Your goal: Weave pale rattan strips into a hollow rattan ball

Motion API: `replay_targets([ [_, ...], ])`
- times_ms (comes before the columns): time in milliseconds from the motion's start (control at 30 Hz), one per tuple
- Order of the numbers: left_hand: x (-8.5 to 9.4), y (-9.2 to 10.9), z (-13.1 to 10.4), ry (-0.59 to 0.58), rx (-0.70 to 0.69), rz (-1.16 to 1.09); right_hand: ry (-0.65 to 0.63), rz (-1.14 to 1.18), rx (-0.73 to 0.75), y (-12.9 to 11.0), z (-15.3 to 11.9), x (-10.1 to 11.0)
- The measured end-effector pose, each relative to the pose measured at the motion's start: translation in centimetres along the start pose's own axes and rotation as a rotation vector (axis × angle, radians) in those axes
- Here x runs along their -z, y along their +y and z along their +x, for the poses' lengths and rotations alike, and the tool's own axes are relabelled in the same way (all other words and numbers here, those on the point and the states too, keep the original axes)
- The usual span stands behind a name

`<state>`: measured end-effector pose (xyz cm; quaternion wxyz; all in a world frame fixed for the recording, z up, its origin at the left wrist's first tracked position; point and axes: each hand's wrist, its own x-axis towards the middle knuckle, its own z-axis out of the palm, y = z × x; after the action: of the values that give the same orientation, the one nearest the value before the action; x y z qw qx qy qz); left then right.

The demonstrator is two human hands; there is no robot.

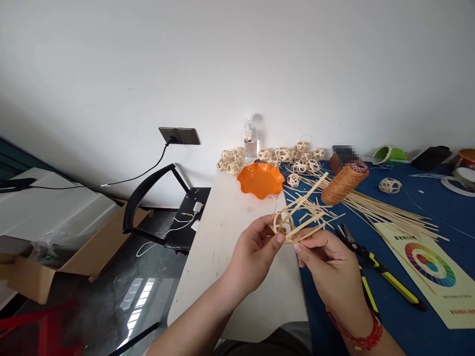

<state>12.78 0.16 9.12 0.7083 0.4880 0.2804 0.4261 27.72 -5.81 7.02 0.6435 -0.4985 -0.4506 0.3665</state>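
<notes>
The left hand (256, 254) and right hand (332, 264) are close together, both pinched shut. From where I stand, the left has thumb and fingers clamped on an open, curled ball (282, 225) of pale, flat strips, and the right grips a thin strip (317, 231) running out of it. Other flat ends jut up and to the right, stiff and straight against the round weave. A braided red bracelet (365, 340) circles the right wrist.

Just beyond the hands, on the white part of the desk (208, 277), sits a glossy orange dish (261, 181) with a wavy rim. Behind it are a clear plastic bottle (251, 141) and airy, latticed balls (304, 160). Past the right hand, on the blue surface, lie slender loose strips (397, 212), a roll (343, 185) of coarse orange twine, black-and-yellow shears (389, 277) and a smooth card (430, 277) printed with a colour wheel.
</notes>
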Motion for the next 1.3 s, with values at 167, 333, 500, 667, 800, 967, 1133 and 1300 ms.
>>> replay_targets([
  [167, 0.0, 0.1, 0.1, 0.096, 0.058, 0.0, -0.019, 0.127, -0.079, 0.4, 0.6, 0.0],
  [333, 0.3, 0.8, -0.1, 0.104, 0.121, -0.033, 0.029, 0.287, -0.182, 0.3, 1.6, -0.3],
  [500, 1.3, 0.9, -0.2, 0.015, 0.101, 0.1, 0.056, 0.38, -0.305, 0.0, 2.5, -0.3],
  [667, 2.0, 1.2, -0.3, -0.09, -0.007, 0.591, 0.027, 0.449, -0.431, -0.2, 2.7, 0.0],
  [800, 1.9, 1.7, -0.5, -0.023, -0.081, 0.902, -0.018, 0.476, -0.415, -0.2, 2.4, 0.1],
  [967, 1.7, 1.5, -0.9, 0.107, -0.187, 0.942, -0.024, 0.445, -0.382, -0.4, 2.1, -0.1],
  [1133, 1.8, 1.6, -0.8, 0.135, -0.262, 0.875, -0.05, 0.476, -0.411, -0.5, 2.0, 0.1],
  [1300, 2.0, 2.4, -0.7, 0.045, -0.246, 0.78, -0.096, 0.498, -0.442, -0.8, 1.9, 0.2],
])
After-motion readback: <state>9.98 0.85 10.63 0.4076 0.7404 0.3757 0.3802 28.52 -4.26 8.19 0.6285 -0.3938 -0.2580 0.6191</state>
